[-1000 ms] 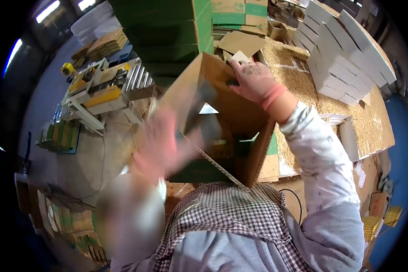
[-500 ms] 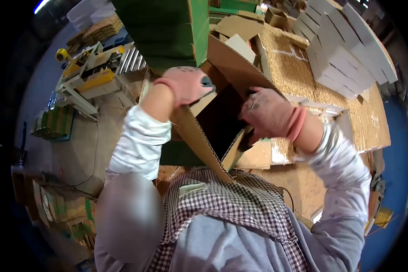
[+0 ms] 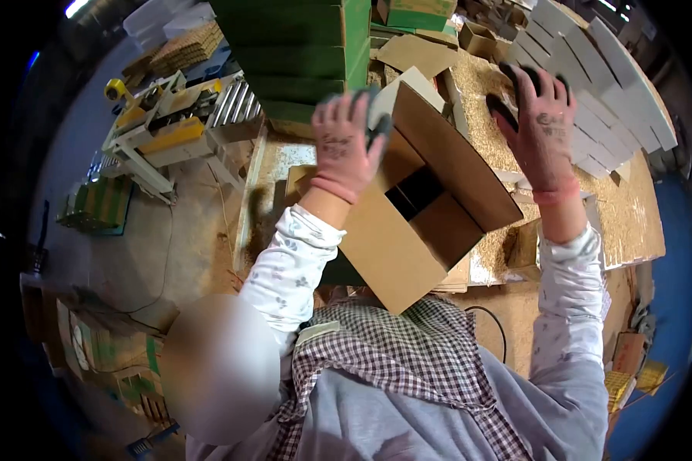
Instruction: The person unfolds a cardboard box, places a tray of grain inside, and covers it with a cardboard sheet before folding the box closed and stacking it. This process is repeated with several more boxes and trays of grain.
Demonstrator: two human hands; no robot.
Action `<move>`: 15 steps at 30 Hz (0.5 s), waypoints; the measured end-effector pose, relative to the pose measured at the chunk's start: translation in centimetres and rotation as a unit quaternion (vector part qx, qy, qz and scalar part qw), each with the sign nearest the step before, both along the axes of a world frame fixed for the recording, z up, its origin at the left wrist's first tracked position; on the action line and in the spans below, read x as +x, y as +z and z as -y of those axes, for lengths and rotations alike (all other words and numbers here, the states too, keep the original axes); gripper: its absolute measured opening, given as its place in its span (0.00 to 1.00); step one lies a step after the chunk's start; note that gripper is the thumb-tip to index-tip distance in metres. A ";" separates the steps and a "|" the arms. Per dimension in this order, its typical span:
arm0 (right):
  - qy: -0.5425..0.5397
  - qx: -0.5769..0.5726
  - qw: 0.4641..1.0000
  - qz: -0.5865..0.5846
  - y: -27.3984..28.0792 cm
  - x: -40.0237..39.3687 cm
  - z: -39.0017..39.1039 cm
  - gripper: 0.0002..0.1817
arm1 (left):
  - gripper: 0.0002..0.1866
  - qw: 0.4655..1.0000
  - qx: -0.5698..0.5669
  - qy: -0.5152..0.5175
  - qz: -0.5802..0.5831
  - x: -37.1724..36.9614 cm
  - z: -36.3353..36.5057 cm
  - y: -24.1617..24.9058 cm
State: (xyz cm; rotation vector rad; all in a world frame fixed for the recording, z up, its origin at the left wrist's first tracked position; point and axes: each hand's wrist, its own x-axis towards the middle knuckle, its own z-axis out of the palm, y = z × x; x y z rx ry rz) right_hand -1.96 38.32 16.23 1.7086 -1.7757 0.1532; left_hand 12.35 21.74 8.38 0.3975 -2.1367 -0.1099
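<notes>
An open brown cardboard box (image 3: 400,253) sits tilted at an angle in front of my body, its flaps spread outward and a dark gap showing at the bottom inside. My left hand (image 3: 344,147), in a pink glove with dark fingertips, is over the box's left side with fingers apart, holding nothing. Past the box's right flap, my right hand (image 3: 544,127) is raised with spread fingers, also bare of any object. It is above a surface covered in pale straw-like material (image 3: 477,81), close to a group of white boxes (image 3: 592,100).
Stacked green cartons (image 3: 292,61) rise just beyond the box. A carton-taping machine with rollers (image 3: 181,107) stands on the left, with green bundles (image 3: 100,207) on the floor below it. A smaller open brown box (image 3: 478,38) lies at the back.
Both hands have let go of the box and opened. My right hand has moved up and right, my left slightly right. The box now lies with flaps spread wider and its inside showing.
</notes>
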 end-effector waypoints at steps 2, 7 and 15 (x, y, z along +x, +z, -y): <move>-0.204 -0.044 0.974 -0.085 -5.1 -2.3 0.3 0.22 | 0.30 0.999 -0.010 0.053 -0.005 1.5 0.0 1.0; -0.079 0.257 0.672 0.690 -8.5 -0.7 -4.1 0.35 | 0.21 0.866 0.306 0.110 0.380 4.5 0.2 2.9; 0.165 0.112 0.943 0.267 -3.2 1.6 -6.8 0.25 | 0.24 0.769 0.570 -0.289 -0.034 12.2 0.8 -5.0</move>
